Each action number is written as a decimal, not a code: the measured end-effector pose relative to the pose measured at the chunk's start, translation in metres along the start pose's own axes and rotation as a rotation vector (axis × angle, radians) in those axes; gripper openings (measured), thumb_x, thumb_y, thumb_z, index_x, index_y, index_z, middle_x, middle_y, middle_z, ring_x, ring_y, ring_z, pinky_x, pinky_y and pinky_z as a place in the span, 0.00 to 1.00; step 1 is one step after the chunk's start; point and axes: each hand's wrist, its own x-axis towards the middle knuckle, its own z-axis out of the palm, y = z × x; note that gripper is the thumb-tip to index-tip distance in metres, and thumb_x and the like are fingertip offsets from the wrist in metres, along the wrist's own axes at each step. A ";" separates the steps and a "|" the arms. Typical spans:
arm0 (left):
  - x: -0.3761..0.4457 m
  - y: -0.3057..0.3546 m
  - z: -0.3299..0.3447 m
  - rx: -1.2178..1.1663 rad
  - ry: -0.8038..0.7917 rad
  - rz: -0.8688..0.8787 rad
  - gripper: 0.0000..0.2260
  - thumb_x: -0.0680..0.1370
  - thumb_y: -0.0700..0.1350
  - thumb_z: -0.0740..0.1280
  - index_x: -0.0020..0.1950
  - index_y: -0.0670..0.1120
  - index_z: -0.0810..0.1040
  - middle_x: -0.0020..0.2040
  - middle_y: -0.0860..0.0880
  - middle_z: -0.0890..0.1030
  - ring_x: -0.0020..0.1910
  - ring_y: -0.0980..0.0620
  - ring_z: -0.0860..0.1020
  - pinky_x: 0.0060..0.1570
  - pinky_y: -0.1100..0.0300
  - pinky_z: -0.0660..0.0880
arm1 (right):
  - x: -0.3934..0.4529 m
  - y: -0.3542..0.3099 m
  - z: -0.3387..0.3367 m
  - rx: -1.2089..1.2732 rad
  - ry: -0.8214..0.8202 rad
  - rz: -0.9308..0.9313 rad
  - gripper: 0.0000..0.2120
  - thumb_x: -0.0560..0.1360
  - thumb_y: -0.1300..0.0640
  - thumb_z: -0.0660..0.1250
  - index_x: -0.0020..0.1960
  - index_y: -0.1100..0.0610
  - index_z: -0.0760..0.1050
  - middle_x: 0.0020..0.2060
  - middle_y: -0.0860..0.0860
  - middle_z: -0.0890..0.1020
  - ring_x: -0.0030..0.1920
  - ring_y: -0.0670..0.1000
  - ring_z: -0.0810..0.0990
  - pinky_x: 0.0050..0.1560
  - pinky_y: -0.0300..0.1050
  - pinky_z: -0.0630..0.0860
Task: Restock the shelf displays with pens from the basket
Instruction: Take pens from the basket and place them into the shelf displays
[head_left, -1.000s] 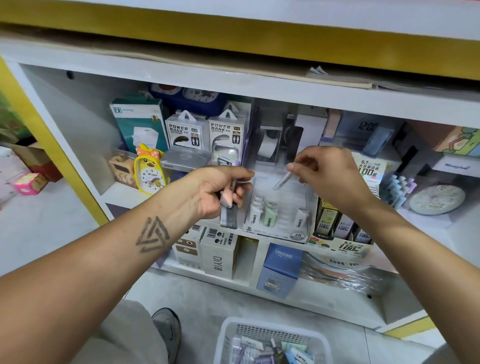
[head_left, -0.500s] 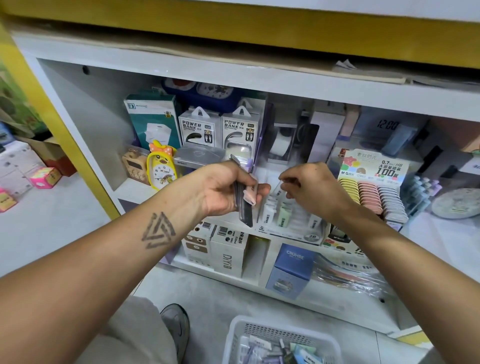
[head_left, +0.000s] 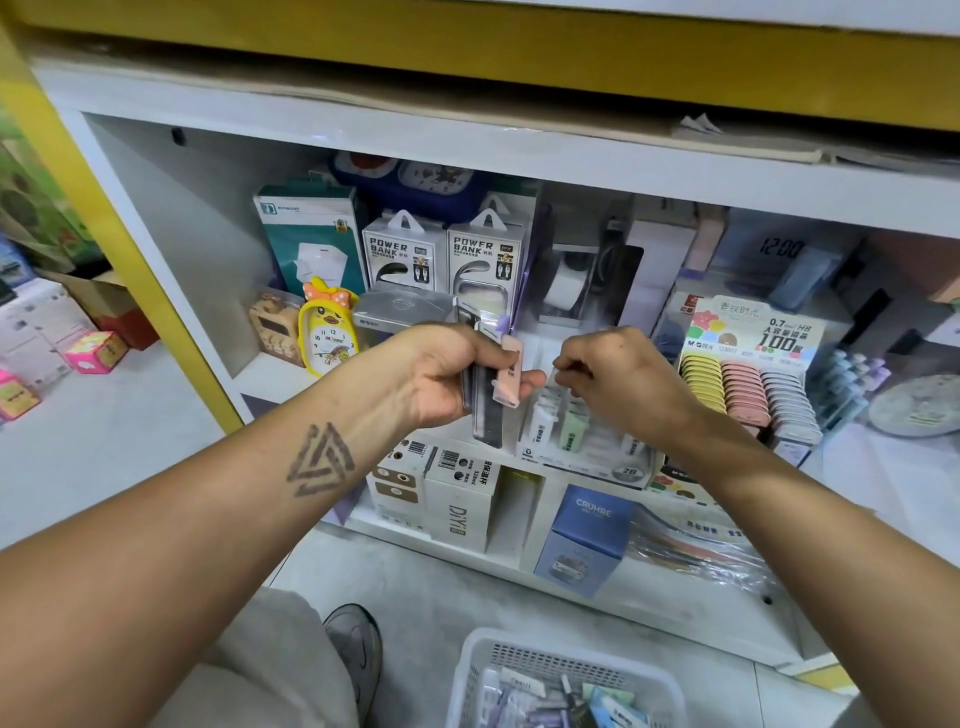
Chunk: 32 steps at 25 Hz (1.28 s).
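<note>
The left hand (head_left: 447, 379) is closed around a small bunch of packs (head_left: 491, 400), dark ones and a pink one (head_left: 510, 378), held upright in front of the shelf (head_left: 519, 150). The right hand (head_left: 618, 384) sits just beside it, fingers curled and pinched together near the pink pack's edge; whether it grips anything cannot be told. Both hands hover over a clear display tray (head_left: 587, 441) holding small white and green items, its front label reading "2B".

The basket (head_left: 566, 680) stands on the floor well below the hands, near the bottom edge of the view, with pens and packets in purple, white and blue inside.

Behind the left hand are two boxes (head_left: 441, 254) marked "POWER BANK", a teal box (head_left: 311, 234) and a yellow duck clock (head_left: 328, 332). To the right of the right hand stands a lead-refill display (head_left: 748, 374) printed "0.7", "HB", "100" and "M&G", with rows of yellow, pink and grey cases. Further back a digital clock (head_left: 779, 248) shows "12:00".

On the lower shelf sit a white box (head_left: 460, 509) reading "DIYI" and a blue box (head_left: 587, 540) reading "CRUHRE". A triangle tattoo (head_left: 319, 460) marks the left forearm, and a grey shoe (head_left: 353, 649) rests on the floor beside the basket.
</note>
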 end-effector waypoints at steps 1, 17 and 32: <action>0.000 0.000 0.000 0.007 0.005 0.003 0.14 0.79 0.27 0.59 0.63 0.35 0.72 0.45 0.33 0.81 0.36 0.41 0.85 0.40 0.46 0.82 | 0.000 0.000 0.001 -0.023 -0.025 -0.017 0.04 0.78 0.61 0.69 0.49 0.60 0.83 0.42 0.54 0.85 0.43 0.53 0.82 0.47 0.50 0.79; 0.008 -0.002 0.042 -0.002 -0.022 0.037 0.05 0.81 0.32 0.61 0.50 0.33 0.76 0.43 0.37 0.81 0.48 0.39 0.83 0.48 0.49 0.81 | -0.038 -0.009 -0.049 0.762 0.086 0.359 0.12 0.78 0.64 0.69 0.58 0.54 0.83 0.36 0.49 0.84 0.32 0.49 0.78 0.35 0.41 0.77; 0.006 -0.011 0.060 -0.014 -0.025 -0.048 0.12 0.81 0.32 0.57 0.62 0.30 0.71 0.45 0.33 0.84 0.37 0.37 0.85 0.34 0.43 0.82 | -0.080 0.007 -0.059 -0.268 -0.101 0.069 0.06 0.79 0.52 0.65 0.53 0.44 0.78 0.50 0.43 0.82 0.51 0.51 0.79 0.48 0.46 0.75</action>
